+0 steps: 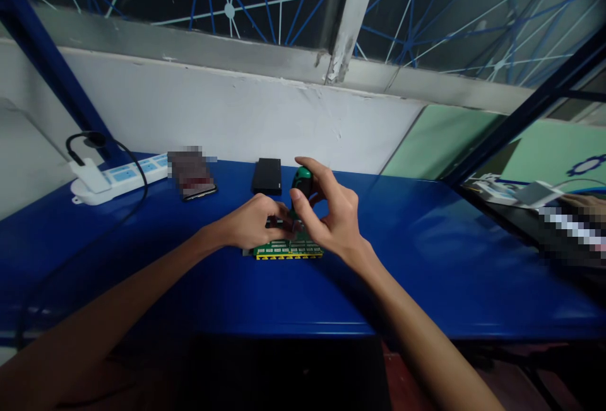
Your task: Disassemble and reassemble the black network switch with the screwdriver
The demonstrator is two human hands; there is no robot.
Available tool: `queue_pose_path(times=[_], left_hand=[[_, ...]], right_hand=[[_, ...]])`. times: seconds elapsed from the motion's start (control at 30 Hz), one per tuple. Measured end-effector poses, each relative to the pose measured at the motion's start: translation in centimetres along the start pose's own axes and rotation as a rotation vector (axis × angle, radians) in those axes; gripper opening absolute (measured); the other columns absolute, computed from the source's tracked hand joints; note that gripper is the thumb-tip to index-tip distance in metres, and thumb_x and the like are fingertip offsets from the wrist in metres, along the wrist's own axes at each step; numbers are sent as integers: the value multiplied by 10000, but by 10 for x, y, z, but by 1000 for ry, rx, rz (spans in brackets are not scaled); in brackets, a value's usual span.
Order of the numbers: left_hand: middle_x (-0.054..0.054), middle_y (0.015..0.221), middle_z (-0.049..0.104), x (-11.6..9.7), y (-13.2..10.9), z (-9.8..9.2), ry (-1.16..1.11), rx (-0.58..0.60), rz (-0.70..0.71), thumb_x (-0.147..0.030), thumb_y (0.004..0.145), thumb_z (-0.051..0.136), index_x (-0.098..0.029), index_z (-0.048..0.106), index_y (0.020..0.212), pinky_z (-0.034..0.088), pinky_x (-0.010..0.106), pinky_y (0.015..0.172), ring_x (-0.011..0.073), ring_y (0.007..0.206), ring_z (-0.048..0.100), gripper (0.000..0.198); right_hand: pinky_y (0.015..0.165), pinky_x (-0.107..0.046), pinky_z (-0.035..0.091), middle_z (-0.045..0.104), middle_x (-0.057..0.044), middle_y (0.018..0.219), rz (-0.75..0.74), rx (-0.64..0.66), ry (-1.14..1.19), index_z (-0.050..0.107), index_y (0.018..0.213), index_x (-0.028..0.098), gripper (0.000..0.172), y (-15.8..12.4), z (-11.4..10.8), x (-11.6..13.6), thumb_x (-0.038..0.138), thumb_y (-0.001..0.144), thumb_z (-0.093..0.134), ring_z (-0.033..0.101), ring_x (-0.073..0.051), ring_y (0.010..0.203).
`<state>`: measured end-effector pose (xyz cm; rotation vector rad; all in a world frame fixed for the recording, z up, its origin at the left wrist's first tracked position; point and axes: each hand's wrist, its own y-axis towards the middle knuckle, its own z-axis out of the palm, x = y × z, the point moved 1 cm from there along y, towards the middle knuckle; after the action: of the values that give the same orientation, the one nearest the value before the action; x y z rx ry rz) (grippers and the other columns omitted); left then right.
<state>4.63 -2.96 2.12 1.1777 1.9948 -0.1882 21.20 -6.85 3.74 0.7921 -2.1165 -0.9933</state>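
Observation:
A green circuit board (pixel 288 249) with a yellow front edge lies on the blue table (pixel 426 272). My left hand (pixel 253 221) rests on the board's back part with fingers curled, pinching a small dark part. My right hand (pixel 329 212) grips a screwdriver with a green and black handle (pixel 302 180), held upright with its tip down over the board. The tip is hidden behind my fingers.
A black box (pixel 267 175) sits just behind the board. A phone (pixel 192 174) lies to its left, then a white power strip (pixel 118 177) with a plug and black cable. Another person's hand (pixel 584 204) shows at the far right on a neighbouring table.

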Motion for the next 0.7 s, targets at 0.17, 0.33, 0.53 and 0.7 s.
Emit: queue_pose_path(times=[0.17,0.33,0.53,0.7], left_hand=[[43,827,747,2,-1,-1,69,15,45,-273,836,663,-143,750,856,507,266,671,155,714,670,157],[73,1056,725,5,-5,-9,258,73,85,-478,736,766,-184,721,1047,493,343,866,235,979,657,431],[96,1315,591,5,-9,-7,456,171,54,-628,615,796,-226,584,1290,393,428,1040,324,1224,524,813],[121,1327,553,11,-9,-2,545,170,45,-612,628,796,-214,564,1298,381,446,1051,332,1249,492,813]], right_hand=[[595,-285,513,628,11,769,43,-27,-38,511,1275,223,394,1,2,-1,342,905,573,587,-133,624],[564,-280,503,638,13,792,50,-59,-40,527,1230,223,428,2,0,-3,396,861,655,561,-118,571],[619,-290,521,624,-4,792,20,61,-15,496,1315,205,416,3,-3,0,357,929,527,606,-144,663],[630,-299,533,628,-8,825,43,61,7,432,1383,211,459,2,-4,0,310,936,472,583,-139,642]])
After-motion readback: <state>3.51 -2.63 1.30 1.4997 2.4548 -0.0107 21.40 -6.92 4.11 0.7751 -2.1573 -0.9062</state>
